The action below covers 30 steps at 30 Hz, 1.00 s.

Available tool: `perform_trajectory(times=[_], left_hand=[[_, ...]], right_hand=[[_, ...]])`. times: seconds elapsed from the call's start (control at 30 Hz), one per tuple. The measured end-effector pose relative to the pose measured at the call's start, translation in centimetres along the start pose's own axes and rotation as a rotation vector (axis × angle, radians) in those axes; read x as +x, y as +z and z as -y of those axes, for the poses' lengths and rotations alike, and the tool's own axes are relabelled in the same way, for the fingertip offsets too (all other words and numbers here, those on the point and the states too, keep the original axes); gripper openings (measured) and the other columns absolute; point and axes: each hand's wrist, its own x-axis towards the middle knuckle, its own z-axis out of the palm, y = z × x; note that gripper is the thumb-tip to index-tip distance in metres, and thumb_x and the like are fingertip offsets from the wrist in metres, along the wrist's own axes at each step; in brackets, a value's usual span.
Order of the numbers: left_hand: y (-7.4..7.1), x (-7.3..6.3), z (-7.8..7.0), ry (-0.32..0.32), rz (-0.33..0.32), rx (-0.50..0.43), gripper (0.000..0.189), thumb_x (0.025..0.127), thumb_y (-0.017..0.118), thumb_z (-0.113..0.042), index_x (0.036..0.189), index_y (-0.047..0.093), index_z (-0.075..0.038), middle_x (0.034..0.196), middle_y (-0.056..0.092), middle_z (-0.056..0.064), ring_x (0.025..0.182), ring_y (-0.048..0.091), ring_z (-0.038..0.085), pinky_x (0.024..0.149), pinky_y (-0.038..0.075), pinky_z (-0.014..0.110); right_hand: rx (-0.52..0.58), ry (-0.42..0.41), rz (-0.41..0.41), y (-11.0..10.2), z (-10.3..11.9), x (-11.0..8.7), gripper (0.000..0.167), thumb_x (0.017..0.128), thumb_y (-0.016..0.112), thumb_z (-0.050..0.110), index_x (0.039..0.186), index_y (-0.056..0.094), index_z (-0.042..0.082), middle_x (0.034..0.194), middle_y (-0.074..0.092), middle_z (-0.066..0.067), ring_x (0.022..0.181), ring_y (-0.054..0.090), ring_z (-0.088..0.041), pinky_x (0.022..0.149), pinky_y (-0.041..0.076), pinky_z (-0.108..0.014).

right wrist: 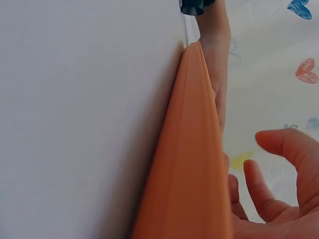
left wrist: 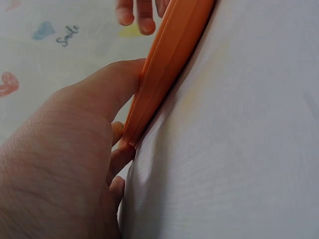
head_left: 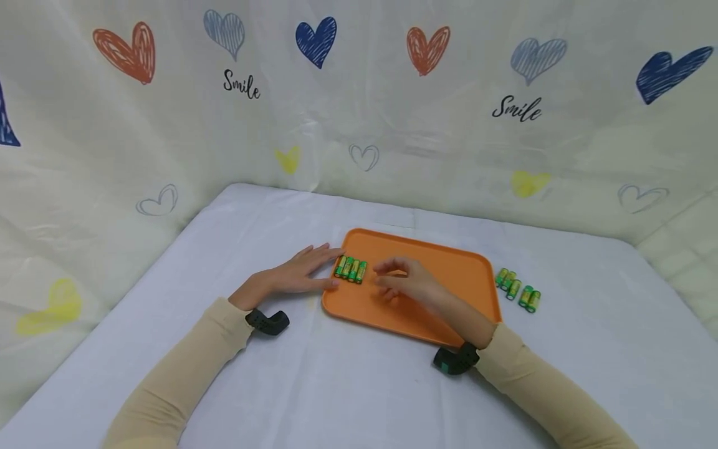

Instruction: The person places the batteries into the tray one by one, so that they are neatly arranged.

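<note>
An orange tray [head_left: 432, 262] lies on the white cloth, with a row of several green-and-yellow batteries [head_left: 351, 269] side by side near its left end. My left hand [head_left: 300, 271] is at the tray's left edge, fingers spread and thumb at the rim, close to that row. In the left wrist view, the left hand [left wrist: 65, 144] touches the tray's outer wall [left wrist: 162, 74]. Over the tray, just right of the row, is my right hand [head_left: 412, 280]. Its fingers are loosely bent; in the right wrist view the right hand [right wrist: 284, 194] shows thumb and fingers apart, nothing between them.
Several more green-and-yellow batteries [head_left: 513, 284] lie on the cloth beyond the tray's right edge, in small groups. Behind the table [head_left: 348, 374] hangs a pale backdrop [head_left: 359, 106] printed with hearts and writing. A black band [head_left: 268, 322] sits on the left wrist, another black band [head_left: 457, 360] on the right.
</note>
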Motion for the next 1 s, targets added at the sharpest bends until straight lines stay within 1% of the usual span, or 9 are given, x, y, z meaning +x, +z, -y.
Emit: perform_trajectory(times=[0.17,0.33,0.6,0.8,0.93,1.0], left_hand=[[0.1,0.1,0.2,-0.003,-0.005,0.001,0.078,0.093,0.055,-0.056,0.157,0.022,-0.025,0.162,0.02,-0.001,0.151,0.003,0.019,0.121,-0.004,0.045],[0.1,0.0,0.1,-0.004,-0.007,0.002,0.079,0.093,0.055,-0.058,0.157,0.022,-0.025,0.162,0.02,-0.001,0.151,0.003,0.019,0.121,-0.004,0.045],[0.0,0.0,-0.2,0.01,-0.009,-0.016,0.079,0.093,0.057,-0.055,0.156,0.023,-0.023,0.162,0.021,0.0,0.151,0.003,0.02,0.121,-0.004,0.045],[0.1,0.0,-0.2,0.012,-0.014,-0.01,0.08,0.093,0.057,-0.055,0.157,0.023,-0.023,0.162,0.021,0.001,0.151,0.004,0.021,0.121,-0.004,0.046],[0.2,-0.1,-0.3,0.018,-0.021,-0.016,0.08,0.093,0.057,-0.055,0.157,0.023,-0.021,0.162,0.022,0.002,0.151,0.004,0.022,0.121,-0.004,0.047],[0.2,0.0,-0.3,0.015,-0.021,-0.018,0.081,0.092,0.057,-0.056,0.157,0.023,-0.021,0.162,0.022,0.002,0.151,0.004,0.021,0.121,-0.004,0.046]], right_hand=[[0.017,-0.006,-0.002,-0.4,-0.1,-0.7,0.038,0.094,0.066,0.015,0.126,0.054,-0.003,0.119,0.059,-0.016,0.078,0.064,-0.02,0.069,0.056,-0.026],[0.028,-0.017,-0.007,-1.0,-0.3,-1.6,0.038,0.094,0.066,0.015,0.125,0.055,-0.003,0.116,0.061,-0.013,0.077,0.063,-0.019,0.068,0.056,-0.026],[0.008,-0.099,0.041,-2.7,-0.9,-3.1,0.042,0.092,0.07,0.016,0.123,0.054,-0.007,0.121,0.056,-0.024,0.081,0.063,-0.021,0.071,0.056,-0.026],[-0.002,-0.121,0.057,-3.9,-1.1,-4.3,0.044,0.091,0.07,0.017,0.122,0.053,-0.009,0.118,0.055,-0.023,0.084,0.063,-0.022,0.073,0.056,-0.028],[-0.013,-0.137,0.063,-4.8,-1.5,-4.9,0.042,0.092,0.07,0.015,0.121,0.052,-0.009,0.118,0.055,-0.023,0.084,0.062,-0.024,0.074,0.056,-0.028],[-0.02,-0.15,0.082,-5.3,-1.7,-5.3,0.04,0.092,0.069,0.014,0.12,0.052,-0.009,0.118,0.054,-0.024,0.085,0.062,-0.025,0.076,0.056,-0.029]])
